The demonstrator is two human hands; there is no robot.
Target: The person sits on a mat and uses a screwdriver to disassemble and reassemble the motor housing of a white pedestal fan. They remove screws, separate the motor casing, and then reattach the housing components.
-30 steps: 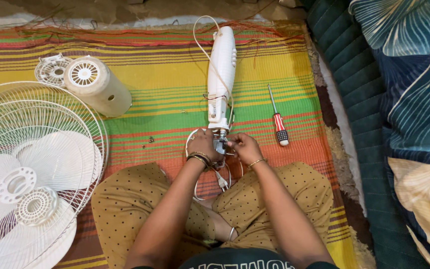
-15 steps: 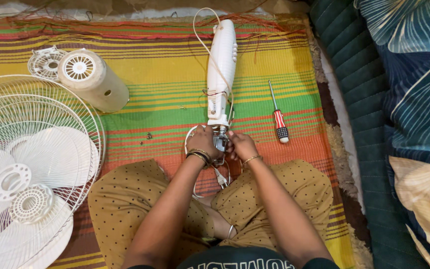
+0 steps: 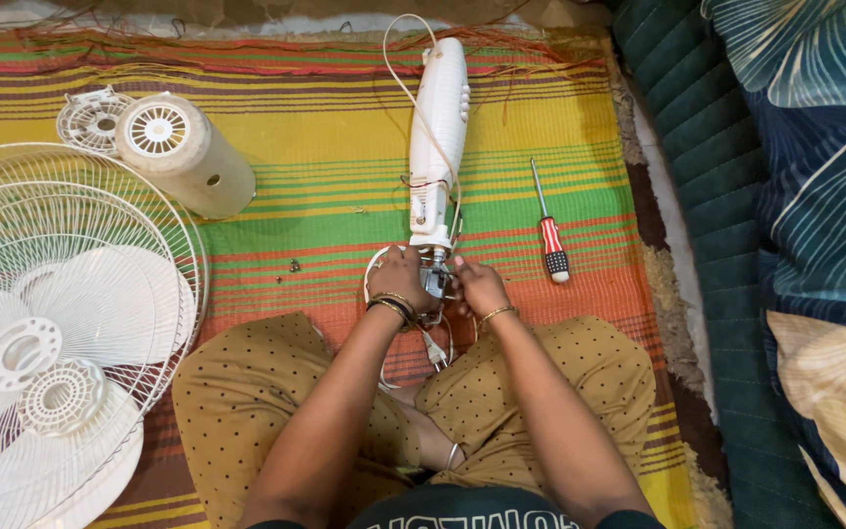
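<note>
A long white fan stand body [image 3: 440,137] lies lengthwise on the striped mat, its near end between my hands. My left hand [image 3: 400,282] grips the left side of that near end, where a small metal part and loose wires show. My right hand [image 3: 477,286] pinches the same end from the right. A white power cord [image 3: 399,59] loops from the top of the stand down past my hands to a plug [image 3: 435,348] lying between my knees.
A red and white handled screwdriver [image 3: 551,240] lies right of the stand. A white motor housing [image 3: 180,162] and small round grille [image 3: 90,120] lie far left. A wire fan guard [image 3: 139,206] with white blades [image 3: 100,313] fills the left. Small screws [image 3: 293,265] rest on the mat [image 3: 325,127]. A dark cushion [image 3: 736,245] borders the right.
Both hands stay at the stand's near end with small finger shifts. The view has drifted slightly.
</note>
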